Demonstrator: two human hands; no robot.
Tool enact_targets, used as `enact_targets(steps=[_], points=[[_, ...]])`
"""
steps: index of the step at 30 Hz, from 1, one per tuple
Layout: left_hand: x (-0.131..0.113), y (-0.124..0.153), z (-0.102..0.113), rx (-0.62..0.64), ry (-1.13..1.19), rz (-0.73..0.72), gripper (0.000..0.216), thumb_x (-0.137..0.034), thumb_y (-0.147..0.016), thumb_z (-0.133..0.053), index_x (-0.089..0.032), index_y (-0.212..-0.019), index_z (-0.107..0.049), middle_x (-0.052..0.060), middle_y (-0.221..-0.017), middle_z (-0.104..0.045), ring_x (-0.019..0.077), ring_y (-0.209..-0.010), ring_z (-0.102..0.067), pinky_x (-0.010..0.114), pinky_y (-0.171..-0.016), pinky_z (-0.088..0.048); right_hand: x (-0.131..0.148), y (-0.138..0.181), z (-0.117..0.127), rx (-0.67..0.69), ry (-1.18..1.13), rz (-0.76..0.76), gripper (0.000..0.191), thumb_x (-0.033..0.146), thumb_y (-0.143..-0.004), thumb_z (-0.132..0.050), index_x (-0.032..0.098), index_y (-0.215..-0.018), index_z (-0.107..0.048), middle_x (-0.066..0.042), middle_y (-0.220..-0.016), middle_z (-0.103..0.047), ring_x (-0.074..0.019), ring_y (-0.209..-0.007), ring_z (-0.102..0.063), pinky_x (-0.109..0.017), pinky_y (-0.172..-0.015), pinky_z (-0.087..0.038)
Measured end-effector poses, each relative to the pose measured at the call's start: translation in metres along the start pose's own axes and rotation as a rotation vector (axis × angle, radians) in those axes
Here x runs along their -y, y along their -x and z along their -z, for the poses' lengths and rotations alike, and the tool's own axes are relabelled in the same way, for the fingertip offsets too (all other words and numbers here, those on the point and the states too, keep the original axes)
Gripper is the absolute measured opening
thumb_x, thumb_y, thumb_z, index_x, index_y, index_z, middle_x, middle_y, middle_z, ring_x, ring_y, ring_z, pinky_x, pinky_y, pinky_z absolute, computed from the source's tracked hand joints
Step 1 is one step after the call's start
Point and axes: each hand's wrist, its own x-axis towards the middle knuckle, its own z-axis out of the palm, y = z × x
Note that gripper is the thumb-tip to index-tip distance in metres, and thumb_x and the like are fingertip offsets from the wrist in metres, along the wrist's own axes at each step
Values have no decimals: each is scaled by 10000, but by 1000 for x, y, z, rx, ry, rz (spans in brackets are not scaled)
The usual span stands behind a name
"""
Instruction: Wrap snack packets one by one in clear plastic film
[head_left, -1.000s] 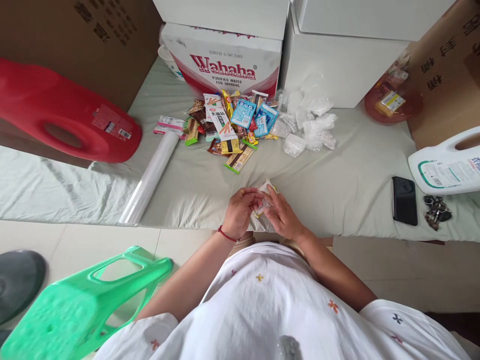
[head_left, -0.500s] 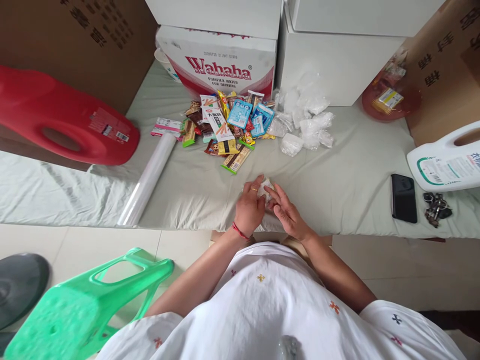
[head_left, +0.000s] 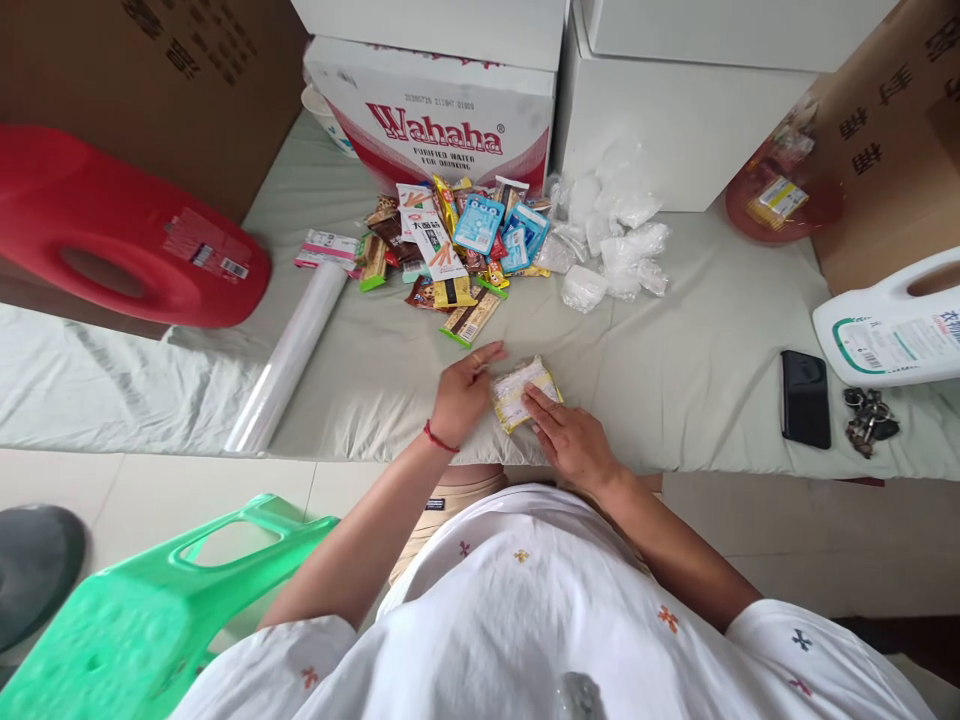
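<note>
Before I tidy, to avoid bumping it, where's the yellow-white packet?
In the head view, the packet lies centrally near the front edge of the table, partly under the right hand, beside the left hand.

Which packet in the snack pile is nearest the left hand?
The brown-and-tan packet with green ends, at the near edge of the pile. The others lie farther from the left hand, back toward the Wahaha box.

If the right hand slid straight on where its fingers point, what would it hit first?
Probably the left hand, whose extended fingers seem in line just beyond the flat, yellow-and-white, rectangular packet under the right hand; relative height is unclear.
</note>
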Motion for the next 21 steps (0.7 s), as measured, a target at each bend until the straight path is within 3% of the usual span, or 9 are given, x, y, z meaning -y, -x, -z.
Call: enact_targets(steps=[2, 5, 7, 11, 14, 18, 21], points=[[4, 4, 9, -30, -98, -239, 454, -155, -887, -478, -213, -1258, -733, 90, -1291, -741, 223, -1114, -696, 373, -1030, -501, -1, 0, 0, -8, -2, 7, 535, 234, -1068, -389, 227, -1603, -402, -64, -1651, -397, -237, -1198, -672, -379, -857, -553], [12, 5, 15, 237, -253, -481, 430, -172, -916, -492, -277, -1250, -742, 65, -1403, -688, 263, -1322, -608, 469, -1194, -343, -3, 1, -2, -14, -6, 5, 544, 227, -1059, -406, 240, -1603, -403, -71, -1639, -421, -240, -1214, -664, -380, -860, -549], [18, 1, 15, 392, -292, -498, 458, -185, -953, -451, -284, -1327, -695, 71, -1463, -645, 265, -1380, -570, 505, -1235, -257, -5, 2, -3, -24, -1, 12, 555, 205, -1051, -411, 244, -1605, -400, -72, -1637, -426, -241, -1228, -653, -382, -865, -543], [29, -8, 17, 551, -293, -425, 533, -238, -1009, -339, -285, -1500, -539, 66, -1567, -544, 211, -1468, -485, 451, -1272, -186, -10, 10, -7, -50, 21, 41, 587, 169, -1036, -414, 234, -1619, -375, -66, -1645, -416, -249, -1185, -638, -410, -884, -519], [36, -8, 21, 653, -294, -474, 631, -231, -943, -405, -286, -1570, -445, 66, -1635, -454, 226, -1520, -411, 454, -1274, -186, -12, 18, -8, -74, 57, 20, 608, 164, -1029, -425, 265, -1625, -367, -54, -1626, -453, -265, -1134, -610, -449, -921, -487], [41, -2, 21, 617, -386, -590, 866, -199, -781, -612, -262, -1609, -366, 130, -1705, -299, 315, -1520, -398, 506, -1249, -236, -12, 21, -7, -126, 109, 0, 566, 169, -1032, -445, 302, -1583, -447, -33, -1567, -538, -267, -1123, -567, -466, -964, -443], [40, -1, 18, 572, -461, -613, 838, -243, -815, -664, -277, -1603, -380, 149, -1686, -340, 327, -1457, -469, 498, -1219, -282, -12, 17, -2, -147, 136, 6, 515, 206, -1035, -478, 308, -1539, -510, -37, -1516, -594, -276, -1098, -550, -475, -959, -433]])
